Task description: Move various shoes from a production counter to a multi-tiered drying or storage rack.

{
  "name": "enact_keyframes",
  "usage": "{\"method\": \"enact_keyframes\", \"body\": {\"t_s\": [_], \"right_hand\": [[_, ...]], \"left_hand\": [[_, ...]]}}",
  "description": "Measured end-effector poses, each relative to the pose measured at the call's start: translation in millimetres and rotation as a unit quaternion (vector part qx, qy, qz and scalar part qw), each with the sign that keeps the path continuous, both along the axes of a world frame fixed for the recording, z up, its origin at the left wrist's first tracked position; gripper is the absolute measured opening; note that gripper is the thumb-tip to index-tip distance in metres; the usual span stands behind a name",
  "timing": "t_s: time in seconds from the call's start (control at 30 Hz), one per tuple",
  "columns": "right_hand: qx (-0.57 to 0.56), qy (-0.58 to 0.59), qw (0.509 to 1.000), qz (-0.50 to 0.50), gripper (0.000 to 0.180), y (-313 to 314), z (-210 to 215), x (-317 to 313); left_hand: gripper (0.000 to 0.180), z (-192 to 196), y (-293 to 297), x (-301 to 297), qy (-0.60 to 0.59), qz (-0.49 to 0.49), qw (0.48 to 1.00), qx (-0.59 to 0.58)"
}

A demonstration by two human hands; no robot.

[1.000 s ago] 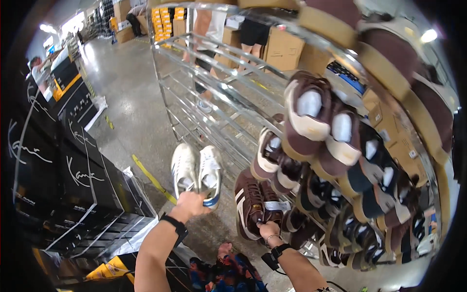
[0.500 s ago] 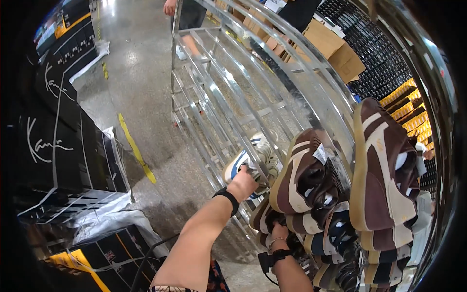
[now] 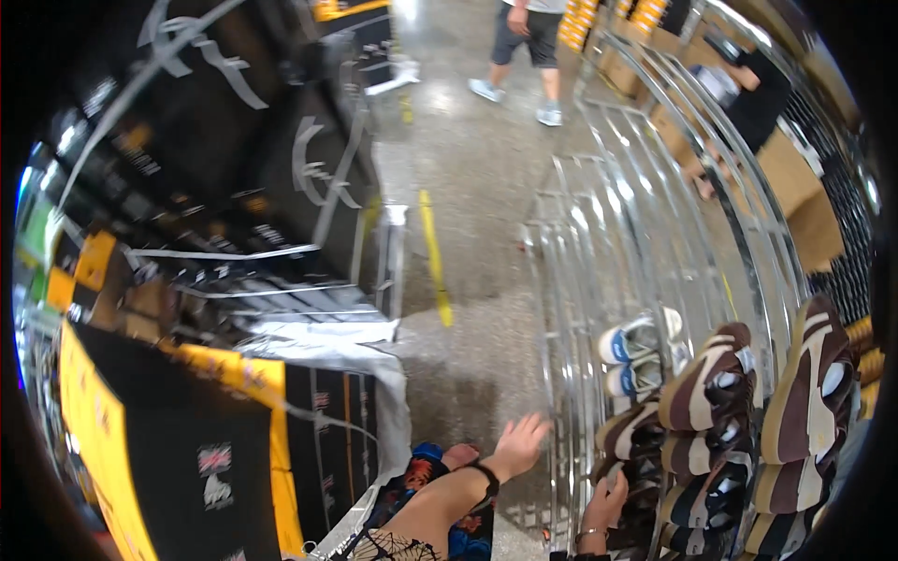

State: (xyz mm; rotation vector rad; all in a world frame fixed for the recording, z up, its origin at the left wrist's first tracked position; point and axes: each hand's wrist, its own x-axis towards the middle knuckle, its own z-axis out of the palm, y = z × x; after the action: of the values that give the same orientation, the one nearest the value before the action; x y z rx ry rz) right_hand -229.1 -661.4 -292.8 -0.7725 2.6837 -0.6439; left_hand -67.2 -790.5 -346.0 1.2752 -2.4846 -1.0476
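White sneakers [image 3: 636, 360] with blue heel patches lie as a pair on the chrome wire rack [image 3: 585, 280], side by side, at about four o'clock in the view, toes pointing toward three o'clock. Neither hand touches them. The left hand [image 3: 516, 444] is released, fingers spread and empty, hanging in the air at about five o'clock, just left of the rack's near edge and below the sneakers; a dark band circles its wrist. The right hand [image 3: 606, 500] sits lower, near six o'clock, pressed against the brown shoes [image 3: 645, 449] on the rack's lower rungs; its fingers curl toward one shoe, but whether they actually clasp it cannot be told from here. More brown and cream shoes [image 3: 716, 388] stack to the right, toward four o'clock, touching one another in rows. Black boxes [image 3: 271, 168] with white markings pile up from nine to eleven o'clock, and black and yellow boxes [image 3: 187, 439] stand at seven o'clock. A yellow floor stripe [image 3: 433, 257] runs across the grey concrete near the centre. Another person [image 3: 524, 42] stands at twelve o'clock, well apart
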Motion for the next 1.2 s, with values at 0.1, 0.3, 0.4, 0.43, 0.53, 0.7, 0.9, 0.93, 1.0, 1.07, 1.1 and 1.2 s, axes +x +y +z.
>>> {"method": "enact_keyframes", "body": {"t_s": [0.1,0.3,0.4,0.43,0.53,0.7,0.9,0.93,1.0,1.07,1.1,1.2], "right_hand": [[-0.031,-0.073,0.982,0.173,0.024,23,9,37],[0.01,-0.165,0.884,0.437,0.048,68,58,134],[0.118,-0.189,0.822,0.524,0.042,105,80,172],[0.131,-0.182,0.801,0.554,0.042,118,82,181],[0.241,-0.204,0.664,0.678,0.043,149,64,215],[0.286,-0.12,0.603,0.735,0.034,176,20,266],[0.241,-0.083,0.549,0.796,0.03,196,-32,316],[0.252,-0.058,0.535,0.804,0.029,200,-39,326],[0.252,-0.002,0.504,0.826,0.029,211,-48,354],[0.361,0.028,0.478,0.8,0.031,225,-42,391],[0.36,0.03,0.476,0.802,0.031,235,-33,414],[0.344,0.073,0.43,0.831,0.023,277,-1,492]], "left_hand": [[0.043,3,52,76,-0.133,0.017,0.981,0.141],[0.036,44,168,161,-0.203,-0.03,0.966,0.155],[0.033,51,230,192,-0.112,0.1,0.975,0.164],[0.034,52,252,203,-0.098,0.118,0.971,0.181],[0.027,62,314,249,-0.092,0.169,0.954,0.232],[0.029,75,408,336,-0.024,0.342,0.916,0.21],[0.028,88,543,421,-0.041,0.555,0.789,0.259],[0.028,85,564,432,0.023,0.602,0.722,0.339],[0.028,72,602,450,-0.017,0.63,0.731,0.26],[0.028,53,638,467,0.017,0.647,0.718,0.256],[0.028,44,656,479,0.049,0.649,0.713,0.259],[0.03,35,710,525,0.034,0.67,0.703,0.236]]}}
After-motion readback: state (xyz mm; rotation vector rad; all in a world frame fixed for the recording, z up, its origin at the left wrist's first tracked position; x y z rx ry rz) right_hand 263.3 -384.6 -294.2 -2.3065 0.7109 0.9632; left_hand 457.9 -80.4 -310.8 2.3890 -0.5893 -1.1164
